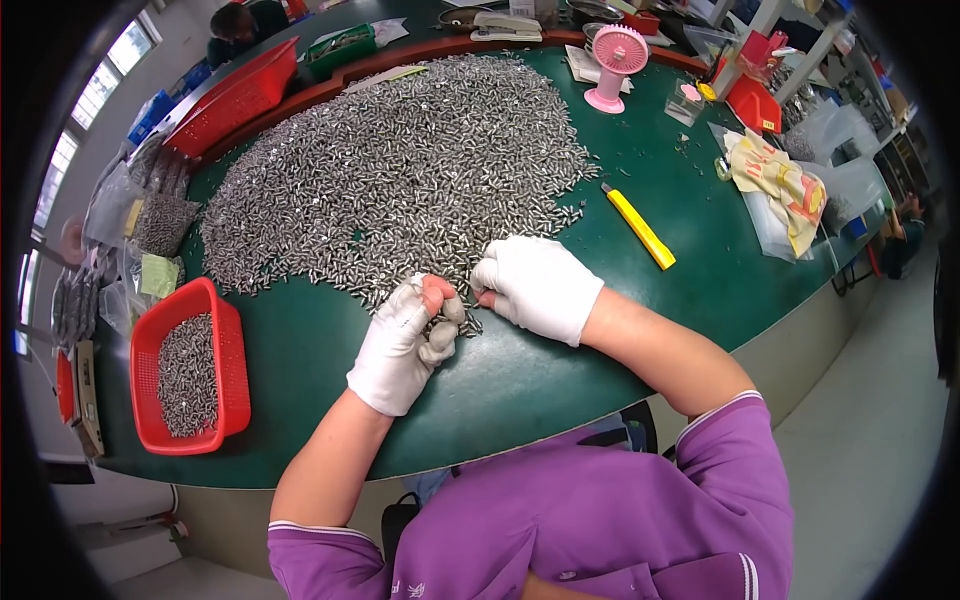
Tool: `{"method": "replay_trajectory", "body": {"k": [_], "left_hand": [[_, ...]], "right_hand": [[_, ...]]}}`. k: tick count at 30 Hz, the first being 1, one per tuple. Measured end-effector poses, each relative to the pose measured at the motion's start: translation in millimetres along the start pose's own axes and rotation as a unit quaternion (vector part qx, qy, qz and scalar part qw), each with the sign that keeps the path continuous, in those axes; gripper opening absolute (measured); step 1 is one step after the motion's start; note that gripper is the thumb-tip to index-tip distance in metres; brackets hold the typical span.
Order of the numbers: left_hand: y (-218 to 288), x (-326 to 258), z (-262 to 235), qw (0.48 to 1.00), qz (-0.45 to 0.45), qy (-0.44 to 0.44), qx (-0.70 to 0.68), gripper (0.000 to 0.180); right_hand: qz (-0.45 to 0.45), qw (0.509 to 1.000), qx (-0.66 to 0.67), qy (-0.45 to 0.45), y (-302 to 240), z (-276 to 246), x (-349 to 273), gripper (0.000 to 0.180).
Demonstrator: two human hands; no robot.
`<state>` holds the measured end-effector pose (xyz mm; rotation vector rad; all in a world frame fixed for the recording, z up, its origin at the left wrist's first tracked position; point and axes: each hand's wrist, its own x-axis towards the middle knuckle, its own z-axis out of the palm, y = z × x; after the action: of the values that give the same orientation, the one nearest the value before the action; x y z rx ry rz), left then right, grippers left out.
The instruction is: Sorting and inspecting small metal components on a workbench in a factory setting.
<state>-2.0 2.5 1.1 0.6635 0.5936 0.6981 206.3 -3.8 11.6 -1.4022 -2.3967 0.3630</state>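
A wide heap of small silvery metal pins [400,160] covers the middle of the green table. At its near edge are both my hands, in white gloves with some fingertips bare. My left hand [405,340] is turned partly palm up, its thumb and fingers curled together; what they hold, if anything, is too small to make out. Just to the right, my right hand [540,288] is back up over the edge of the heap, fingers bent down and pinched. Its fingertips are mostly hidden. A few loose pins lie between the two hands.
A red plastic basket [240,390] with more pins stands at the left. On the right lie a yellow utility knife [640,228] and a yellow printed cloth [775,185]. A pink fan [612,65] and a small clear box [685,103] stand farther back. Another person [235,25] sits far left.
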Motion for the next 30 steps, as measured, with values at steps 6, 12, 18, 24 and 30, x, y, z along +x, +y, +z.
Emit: {"method": "replay_trajectory", "body": {"k": [6,12,18,24,30], "left_hand": [[-0.5,-0.5,5.7,1.000,0.004,0.016,0.014,0.016],[-1.1,0.6,3.1,1.000,0.004,0.013,0.015,0.014],[-3.1,0.9,3.0,1.000,-0.002,0.008,0.026,0.014],[-0.2,0.1,7.4,0.999,-0.003,0.031,0.014,0.012],[-1.4,0.4,4.5,1.000,-0.008,0.026,0.016,0.011]], "right_hand": [[-0.026,0.999,0.026,0.032,5.3,1.2,-0.6,0.013],[-0.024,1.000,-0.010,-0.001,1.1,0.5,-0.2,0.013],[-0.032,0.996,0.043,0.069,5.9,-6.5,1.7,0.011],[-0.055,0.998,0.000,0.010,6.0,1.3,0.6,0.013],[-0.073,0.997,-0.023,0.013,2.7,-0.9,0.3,0.014]]}}
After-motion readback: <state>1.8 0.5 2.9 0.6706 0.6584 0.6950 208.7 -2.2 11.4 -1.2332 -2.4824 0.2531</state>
